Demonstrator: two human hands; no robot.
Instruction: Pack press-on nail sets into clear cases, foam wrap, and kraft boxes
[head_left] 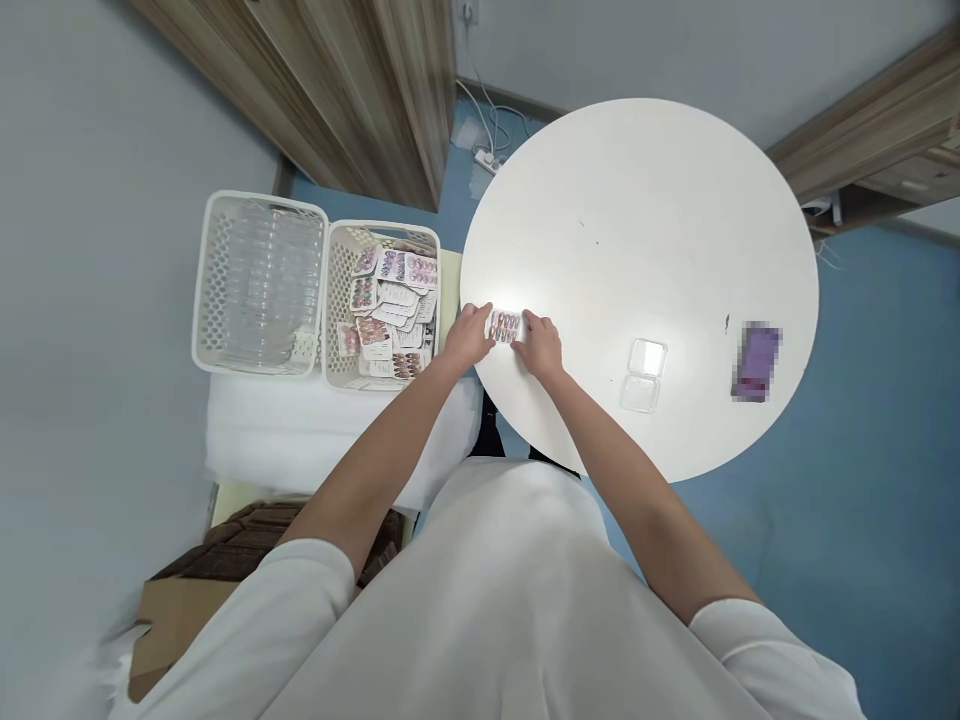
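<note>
A small card of press-on nails (505,327), with two rows of brownish-pink nails, is at the left edge of the round white table (637,220). My left hand (470,336) grips the card's left side between thumb and fingers. On the opposite side, my right hand (540,345) pinches its right edge. Farther right on the tabletop lies a clear plastic case (643,375), opened out flat with its two halves showing.
Left of the table, one white basket (382,228) holds many nail cards (397,305). Beside it another white basket (201,290) contains stacked clear cases (266,285). A blurred purple item (757,362) lies at the table's right. A power strip (487,160) with cables is on the floor behind.
</note>
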